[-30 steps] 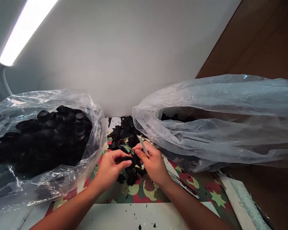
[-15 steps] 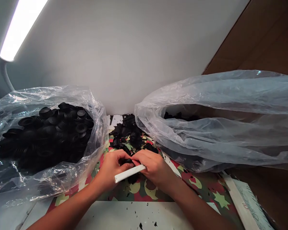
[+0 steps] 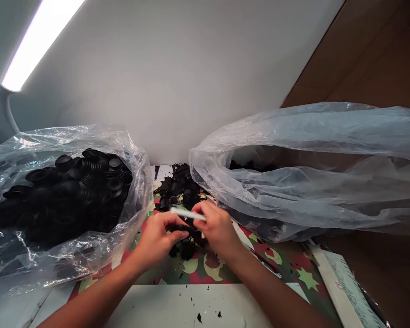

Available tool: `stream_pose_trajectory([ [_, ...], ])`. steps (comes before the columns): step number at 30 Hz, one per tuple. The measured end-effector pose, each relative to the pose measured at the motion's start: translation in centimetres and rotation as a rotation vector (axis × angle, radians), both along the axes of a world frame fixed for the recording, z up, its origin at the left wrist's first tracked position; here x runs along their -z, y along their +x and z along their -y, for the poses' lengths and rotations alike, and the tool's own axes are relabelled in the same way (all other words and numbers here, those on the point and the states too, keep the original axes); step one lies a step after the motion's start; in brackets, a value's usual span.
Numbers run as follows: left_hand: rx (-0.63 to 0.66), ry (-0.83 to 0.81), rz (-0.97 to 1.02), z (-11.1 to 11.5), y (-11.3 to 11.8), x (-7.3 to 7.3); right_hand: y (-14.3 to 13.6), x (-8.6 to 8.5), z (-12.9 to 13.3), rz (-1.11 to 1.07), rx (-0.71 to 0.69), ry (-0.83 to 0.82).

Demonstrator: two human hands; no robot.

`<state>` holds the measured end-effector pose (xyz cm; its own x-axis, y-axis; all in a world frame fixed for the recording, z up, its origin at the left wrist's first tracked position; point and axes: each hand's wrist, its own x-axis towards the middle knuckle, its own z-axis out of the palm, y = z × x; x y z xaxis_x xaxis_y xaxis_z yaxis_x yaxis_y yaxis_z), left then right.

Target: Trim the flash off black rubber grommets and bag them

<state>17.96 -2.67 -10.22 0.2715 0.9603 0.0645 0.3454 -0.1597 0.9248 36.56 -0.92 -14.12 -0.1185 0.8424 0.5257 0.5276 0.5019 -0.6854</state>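
My left hand (image 3: 159, 237) is closed on a small black part (image 3: 180, 228), pinched between thumb and fingers and mostly hidden by them. To its right, my right hand (image 3: 216, 228) grips a thin white stick-like tool (image 3: 186, 213), which points left above the left hand's fingertips and is a little blurred. The hands are apart. Behind and below them, black scraps (image 3: 182, 184) are heaped on a patterned red, green and yellow cover (image 3: 212, 269).
At the left, a clear plastic bag (image 3: 141, 173) holds many black ribbed parts (image 3: 71, 187). Another clear bag (image 3: 294, 191) lies open at the right, near cardboard (image 3: 372, 54). A lamp (image 3: 41, 41) shines at upper left. Red-handled tool (image 3: 266, 263) lies right of my forearm.
My right hand has lifted slightly away from the left hand, and the white tool has swung up from in front of the fingers to above them. The view has shifted slightly.
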Motion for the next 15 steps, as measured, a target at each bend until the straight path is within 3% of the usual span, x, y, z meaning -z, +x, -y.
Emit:
stream_pose_trajectory([
  [5,0.044,-0.093,0.155,0.1,-0.2,-0.4,1.8,-0.3,-1.2,-0.079,0.085,-0.071],
  [10,-0.022,-0.155,0.222,-0.5,-0.5,-0.1,0.4,-1.1,0.6,-0.209,-0.101,-0.2],
  [15,-0.049,-0.098,0.174,-0.4,-0.6,0.3,-0.6,-1.5,1.8,-0.134,-0.159,-0.075],
])
